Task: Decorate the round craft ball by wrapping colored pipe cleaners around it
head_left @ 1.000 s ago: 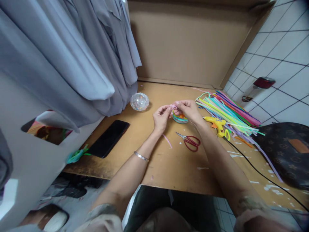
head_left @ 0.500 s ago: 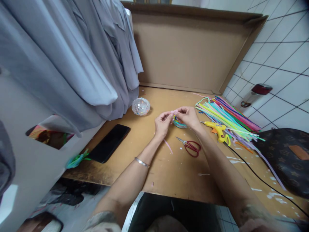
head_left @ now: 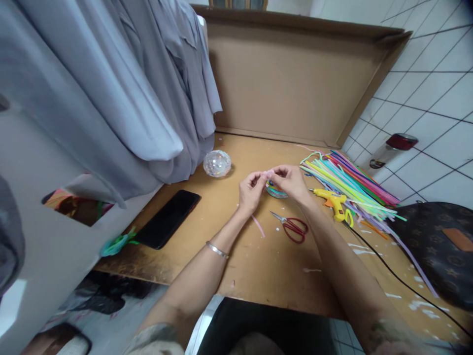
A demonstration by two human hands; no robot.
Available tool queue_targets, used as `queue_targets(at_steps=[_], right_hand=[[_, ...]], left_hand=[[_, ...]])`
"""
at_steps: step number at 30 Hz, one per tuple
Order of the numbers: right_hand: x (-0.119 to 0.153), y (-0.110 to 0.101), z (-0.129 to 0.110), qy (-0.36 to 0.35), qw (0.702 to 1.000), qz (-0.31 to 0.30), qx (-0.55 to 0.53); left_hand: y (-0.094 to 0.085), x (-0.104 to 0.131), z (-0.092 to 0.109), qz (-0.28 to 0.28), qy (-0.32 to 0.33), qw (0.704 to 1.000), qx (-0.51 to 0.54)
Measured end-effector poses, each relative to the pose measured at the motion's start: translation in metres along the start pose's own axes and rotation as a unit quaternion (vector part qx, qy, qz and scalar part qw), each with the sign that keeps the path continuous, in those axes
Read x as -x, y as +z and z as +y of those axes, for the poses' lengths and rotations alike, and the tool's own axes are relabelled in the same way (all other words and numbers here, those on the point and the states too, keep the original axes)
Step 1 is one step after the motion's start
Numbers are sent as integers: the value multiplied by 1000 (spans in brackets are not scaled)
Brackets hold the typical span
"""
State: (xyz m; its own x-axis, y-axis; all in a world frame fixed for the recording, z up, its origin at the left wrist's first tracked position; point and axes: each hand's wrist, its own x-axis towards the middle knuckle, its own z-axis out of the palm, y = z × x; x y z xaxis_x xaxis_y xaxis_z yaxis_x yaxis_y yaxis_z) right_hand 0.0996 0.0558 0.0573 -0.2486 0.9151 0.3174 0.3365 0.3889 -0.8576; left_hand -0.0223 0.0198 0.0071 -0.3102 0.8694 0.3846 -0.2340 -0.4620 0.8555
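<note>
Craft corner; can't tell if home or workshop. Worn table (head_left: 266, 268) carries a glue gun (head_left: 336, 199), scissors (head_left: 294, 229) and bundled colored stems (head_left: 347, 182). Tiled wall (head_left: 438, 93) right, grey cloth (head_left: 148, 98) hanging left.

The pink piece (head_left: 269, 173) looks soft; the phone (head_left: 168, 219) is glossy, scissor blades (head_left: 280, 217) metal, glue gun (head_left: 335, 199) smooth plastic.

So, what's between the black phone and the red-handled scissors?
In the head view, the left wrist crosses between the black phone and red-handled scissors; nearer the scissors, a thin pink strip shows against the wooden tabletop.
</note>
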Motion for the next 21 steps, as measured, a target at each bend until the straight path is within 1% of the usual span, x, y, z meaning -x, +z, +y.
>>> queue_targets(at_steps=[3,8,11,14,17,21], right_hand=[[1,1,-1,-10,1000,12,5],[3,4,-3,-3,999,21,-35],[5,5,-4,6,999,19,-47],[6,6,-4,-2,999,21,-30],[6,6,-2,-7,999,26,-21],[7,3,4,-6,999,17,-34]], left_hand=[[-2,-1,-2,-4,27,999,-39],[-3,-1,-4,-9,52,995,-86],[-4,-1,-5,-10,61,993,-102],[-4,-1,-8,-11,67,992,-107],[-4,-1,-11,-17,74,991,-110],[-4,0,-13,-30,83,987,-135]])
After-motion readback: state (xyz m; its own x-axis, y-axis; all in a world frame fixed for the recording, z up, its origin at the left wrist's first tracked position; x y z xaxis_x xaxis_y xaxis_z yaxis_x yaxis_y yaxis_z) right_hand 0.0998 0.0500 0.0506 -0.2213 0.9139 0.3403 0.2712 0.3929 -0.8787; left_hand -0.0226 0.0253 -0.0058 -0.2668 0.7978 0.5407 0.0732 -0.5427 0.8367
